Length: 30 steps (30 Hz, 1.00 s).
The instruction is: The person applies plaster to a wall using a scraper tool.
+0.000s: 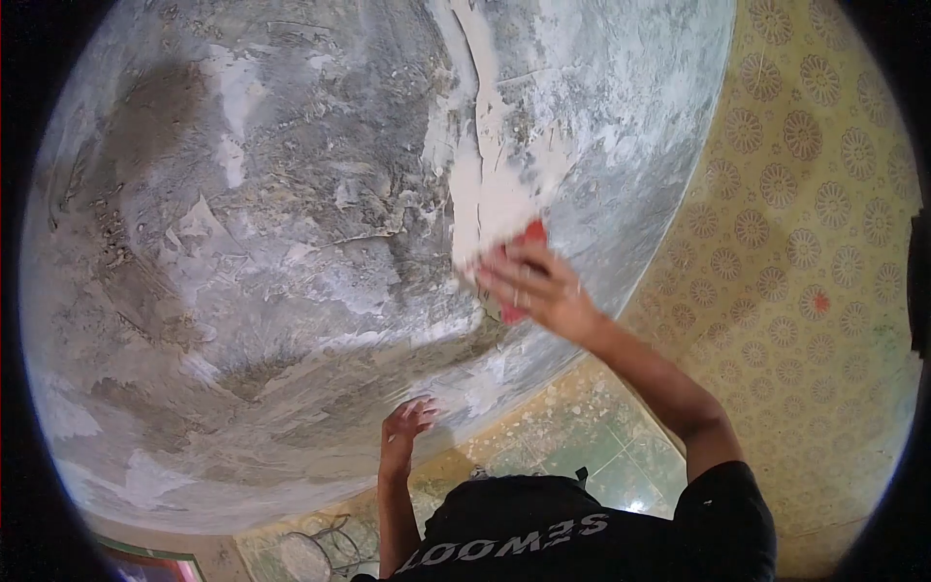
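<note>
My right hand (533, 286) grips a red scraper (535, 233) and presses it against the rough grey wall (339, 126). Hand and tool are somewhat blurred, and the fingers hide much of the scraper. Just above it, a fresh patch of pale cream filler (495, 199) is spread over the wall and runs up along a vertical crack (475, 58). Lower down, my left hand (409, 419) hovers close to the wall, fingers loosely bent and apart, with whitish smears on the fingertips and nothing held.
To the right, a yellowish wall (766, 291) carries a pattern of round brown flowers. Below lies a green tiled floor (592, 446) spattered with white bits. A round wire-framed object (335, 548) stands at the lower left, near a colored frame (150, 563).
</note>
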Each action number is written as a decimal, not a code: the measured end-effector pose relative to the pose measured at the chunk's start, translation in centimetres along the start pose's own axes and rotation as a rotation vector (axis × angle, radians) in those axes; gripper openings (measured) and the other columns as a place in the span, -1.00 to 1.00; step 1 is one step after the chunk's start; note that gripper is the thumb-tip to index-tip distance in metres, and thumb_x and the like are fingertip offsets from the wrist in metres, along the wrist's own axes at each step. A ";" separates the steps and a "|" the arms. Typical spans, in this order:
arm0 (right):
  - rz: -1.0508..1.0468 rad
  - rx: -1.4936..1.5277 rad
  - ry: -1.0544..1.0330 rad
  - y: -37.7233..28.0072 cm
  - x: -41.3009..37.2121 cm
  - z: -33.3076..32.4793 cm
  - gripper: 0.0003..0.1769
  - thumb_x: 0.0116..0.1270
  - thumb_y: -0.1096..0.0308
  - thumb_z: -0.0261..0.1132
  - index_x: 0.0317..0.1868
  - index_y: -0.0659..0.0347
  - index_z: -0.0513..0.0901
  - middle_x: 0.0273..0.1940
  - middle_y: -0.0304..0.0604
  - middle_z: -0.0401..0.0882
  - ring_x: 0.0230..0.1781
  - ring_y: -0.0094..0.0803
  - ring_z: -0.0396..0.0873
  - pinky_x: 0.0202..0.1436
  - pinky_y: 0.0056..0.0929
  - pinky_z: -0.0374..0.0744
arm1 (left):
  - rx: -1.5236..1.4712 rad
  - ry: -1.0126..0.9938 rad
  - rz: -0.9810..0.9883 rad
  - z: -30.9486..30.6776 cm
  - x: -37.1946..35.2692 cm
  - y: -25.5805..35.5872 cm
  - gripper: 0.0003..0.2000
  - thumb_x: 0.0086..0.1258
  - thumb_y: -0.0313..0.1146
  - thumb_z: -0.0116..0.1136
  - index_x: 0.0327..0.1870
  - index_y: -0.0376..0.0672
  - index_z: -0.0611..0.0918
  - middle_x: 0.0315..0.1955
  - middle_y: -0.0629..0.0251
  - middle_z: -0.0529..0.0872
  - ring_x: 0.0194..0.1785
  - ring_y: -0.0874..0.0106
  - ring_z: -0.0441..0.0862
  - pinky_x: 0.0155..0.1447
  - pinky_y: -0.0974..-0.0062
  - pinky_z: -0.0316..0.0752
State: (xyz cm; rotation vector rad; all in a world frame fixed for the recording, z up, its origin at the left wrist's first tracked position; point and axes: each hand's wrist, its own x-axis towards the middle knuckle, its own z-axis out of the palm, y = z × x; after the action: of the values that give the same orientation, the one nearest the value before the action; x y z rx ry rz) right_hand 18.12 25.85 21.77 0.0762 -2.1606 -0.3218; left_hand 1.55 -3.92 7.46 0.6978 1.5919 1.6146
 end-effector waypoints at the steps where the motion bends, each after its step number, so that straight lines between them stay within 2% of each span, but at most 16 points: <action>1: 0.021 0.033 -0.091 -1.1 -3.3 1.1 -0.25 0.11 0.52 0.40 0.35 -0.24 0.60 0.39 -0.49 0.50 0.32 -0.33 0.47 0.28 -0.36 0.66 | -0.007 0.011 -0.024 -0.5 -0.1 -0.7 -0.61 0.58 -0.12 0.12 0.20 -0.24 0.65 0.07 0.19 0.76 0.08 0.40 0.72 0.11 0.43 0.55; 3: 0.032 0.063 -0.251 -3.4 -8.9 2.4 -0.18 0.10 0.50 0.43 0.42 -0.21 0.51 0.40 -0.46 0.49 0.33 -0.31 0.46 0.29 -0.34 0.66 | -0.013 0.018 -0.051 -1.1 -0.5 -1.6 -0.60 0.58 -0.11 0.13 0.20 -0.24 0.65 0.07 0.19 0.76 0.08 0.40 0.72 0.10 0.42 0.56; 4: 0.035 0.059 -0.251 -3.4 -9.3 1.3 -0.18 0.10 0.50 0.43 0.42 -0.21 0.51 0.40 -0.46 0.49 0.33 -0.31 0.46 0.29 -0.34 0.66 | -0.017 0.019 -0.055 -1.2 -0.6 -1.6 -0.60 0.58 -0.10 0.13 0.20 -0.24 0.66 0.07 0.19 0.76 0.08 0.40 0.71 0.11 0.42 0.56; 6: 0.203 0.303 -0.287 -3.3 -9.7 -0.9 -0.20 0.18 0.50 0.42 0.45 -0.22 0.47 0.35 -0.44 0.54 0.33 -0.27 0.47 0.27 -0.27 0.67 | -0.011 0.013 -0.060 -1.6 -0.4 -1.6 -0.59 0.58 -0.09 0.13 0.20 -0.24 0.66 0.07 0.19 0.76 0.08 0.40 0.71 0.11 0.41 0.56; 7: 0.421 0.389 -0.327 -2.8 -9.4 -1.5 -0.30 0.31 0.53 0.35 0.44 -0.13 0.47 0.33 -0.29 0.56 0.35 -0.26 0.47 0.32 -0.25 0.63 | -0.012 0.018 -0.048 -1.7 -0.2 -1.7 -0.59 0.58 -0.09 0.13 0.20 -0.24 0.66 0.07 0.18 0.76 0.08 0.40 0.71 0.11 0.41 0.56; 9: 0.574 0.390 0.068 1.1 -7.8 -3.7 -0.45 0.43 0.55 0.24 0.40 0.00 0.53 0.31 -0.13 0.59 0.31 -0.24 0.53 0.35 -0.28 0.58 | -0.009 0.018 -0.049 -1.5 -0.4 -1.6 -0.59 0.58 -0.08 0.13 0.19 -0.24 0.66 0.07 0.18 0.76 0.08 0.39 0.70 0.12 0.41 0.55; 11: 0.707 0.476 0.306 4.5 -4.0 -7.4 -0.58 0.50 0.54 0.17 0.33 0.24 0.56 0.28 -0.02 0.60 0.27 -0.26 0.58 0.36 -0.34 0.52 | -0.006 0.036 -0.035 -0.7 0.1 -0.4 -0.60 0.57 -0.09 0.13 0.17 -0.24 0.68 0.06 0.18 0.77 0.07 0.39 0.70 0.11 0.41 0.55; 13: 0.817 0.677 0.514 7.4 -0.3 -9.5 -0.65 0.53 0.55 0.13 0.27 0.40 0.56 0.25 0.00 0.63 0.24 -0.29 0.60 0.34 -0.35 0.52 | -0.024 -0.002 -0.001 -0.1 0.5 0.2 -0.61 0.57 -0.10 0.14 0.16 -0.24 0.68 0.05 0.19 0.77 0.07 0.39 0.70 0.11 0.41 0.55; 16: 0.791 0.519 0.473 10.1 2.8 -10.9 -0.69 0.52 0.60 0.12 0.20 0.50 0.56 0.25 0.03 0.62 0.27 -0.32 0.57 0.37 -0.36 0.51 | -0.012 -0.023 0.015 0.9 0.6 1.0 -0.62 0.56 -0.12 0.16 0.15 -0.24 0.69 0.04 0.20 0.77 0.07 0.38 0.71 0.10 0.42 0.56; 20: 0.732 0.601 0.383 9.9 4.1 -9.9 -0.65 0.48 0.64 0.13 0.24 0.43 0.57 0.24 0.03 0.63 0.28 -0.29 0.58 0.37 -0.34 0.53 | 0.016 0.022 0.014 0.2 0.9 -0.3 -0.62 0.55 -0.13 0.18 0.18 -0.24 0.67 0.04 0.20 0.77 0.08 0.37 0.72 0.10 0.42 0.58; 22: 0.692 0.505 0.361 8.7 3.7 -8.7 -0.59 0.45 0.68 0.12 0.26 0.28 0.60 0.26 0.06 0.62 0.24 -0.24 0.61 0.35 -0.30 0.56 | -0.018 0.028 -0.009 -0.3 0.6 -1.1 -0.61 0.56 -0.12 0.17 0.18 -0.25 0.67 0.04 0.20 0.77 0.08 0.37 0.72 0.10 0.42 0.58; 23: 0.681 0.434 0.341 7.6 3.8 -8.5 -0.49 0.39 0.70 0.16 0.27 0.07 0.64 0.29 -0.05 0.62 0.20 -0.23 0.64 0.25 -0.30 0.61 | -0.045 0.029 -0.036 -0.4 0.5 -1.4 -0.60 0.56 -0.11 0.17 0.18 -0.25 0.67 0.04 0.20 0.77 0.09 0.37 0.72 0.10 0.42 0.59; 24: 0.683 0.436 0.335 6.5 3.9 -8.3 -0.49 0.39 0.70 0.16 0.27 0.07 0.64 0.29 -0.05 0.62 0.20 -0.23 0.64 0.25 -0.30 0.61 | -0.048 0.030 -0.041 -0.3 0.4 -1.4 -0.60 0.56 -0.11 0.17 0.18 -0.25 0.67 0.04 0.20 0.77 0.09 0.37 0.72 0.10 0.42 0.59; 26: 0.654 0.244 0.204 4.8 3.9 -7.8 -0.41 0.32 0.70 0.22 0.28 -0.08 0.66 0.30 -0.23 0.63 0.09 -0.25 0.69 0.15 -0.30 0.65 | -0.006 0.033 -0.076 0.0 0.3 -1.3 -0.58 0.57 -0.09 0.15 0.18 -0.26 0.67 0.06 0.18 0.77 0.09 0.36 0.72 0.11 0.41 0.59; 28: 0.568 0.269 0.202 3.8 2.8 -5.7 -0.33 0.24 0.69 0.28 0.30 -0.17 0.64 0.27 -0.33 0.66 0.03 -0.24 0.68 0.10 -0.30 0.64 | 0.007 0.012 -0.071 0.3 0.7 -1.3 -0.58 0.57 -0.08 0.14 0.18 -0.26 0.66 0.06 0.17 0.76 0.09 0.35 0.72 0.12 0.41 0.58; 30: 0.497 0.228 0.181 1.8 2.1 -4.9 -0.30 0.19 0.71 0.30 0.30 -0.16 0.64 0.27 -0.29 0.65 -0.04 -0.19 0.66 0.13 -0.30 0.63 | 0.024 -0.012 -0.059 1.0 1.1 -0.9 -0.57 0.57 -0.07 0.13 0.18 -0.27 0.66 0.07 0.16 0.76 0.09 0.35 0.72 0.14 0.40 0.57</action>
State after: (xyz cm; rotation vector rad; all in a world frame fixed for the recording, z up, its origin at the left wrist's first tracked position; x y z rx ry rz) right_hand 21.02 26.25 26.62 -0.2886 -1.9494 0.2107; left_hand 1.86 -2.51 6.53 0.6656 1.6115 1.5485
